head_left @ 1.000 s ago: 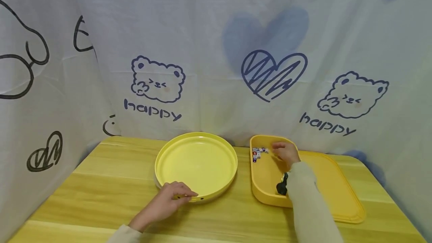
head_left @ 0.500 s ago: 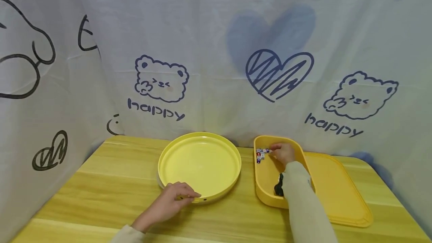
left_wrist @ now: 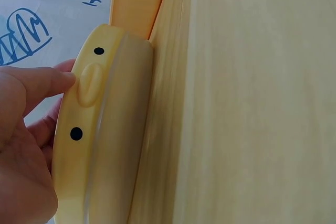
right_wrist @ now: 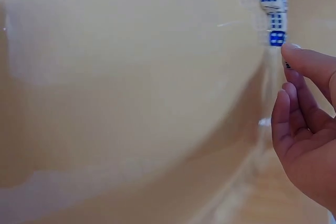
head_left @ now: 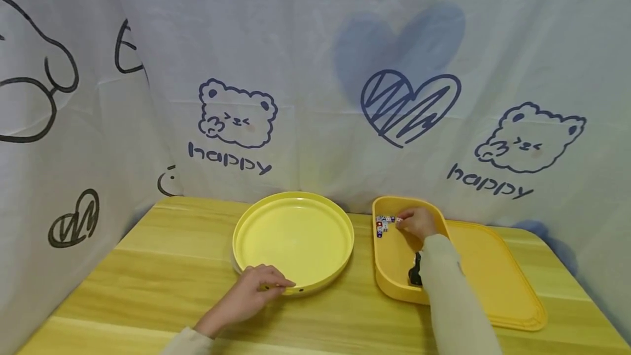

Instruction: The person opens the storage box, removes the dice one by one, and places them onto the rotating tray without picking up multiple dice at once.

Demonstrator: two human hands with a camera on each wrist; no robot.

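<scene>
My left hand [head_left: 256, 289] pinches the near rim of a round yellow tray [head_left: 296, 196]. Its thumb lies against the raised beak between two black dots on the tray's side [left_wrist: 89, 114], with the other fingers over the edge. Inside a deep yellow box [head_left: 394, 292], the right hand [head_left: 418, 223] pinches a small white die [head_left: 400, 220] between thumb and fingertips. Just left of these fingertips, several white, blue and red dice [head_left: 382, 223] form a bent row along the box's far left corner. In the right wrist view a blue die [right_wrist: 277, 38] sits right beside the thumb tip.
A flat yellow lid [head_left: 503, 278] lies right of the box, partly beneath it. A black device [head_left: 416, 270] hangs by the right sleeve. The wooden table [head_left: 148, 267] meets a printed white curtain [head_left: 315, 141] at its back edge.
The right hand has moved left to the end of the dice row, then drawn slightly right, and a white die shows at its fingertips. The left hand keeps its hold on the tray.
</scene>
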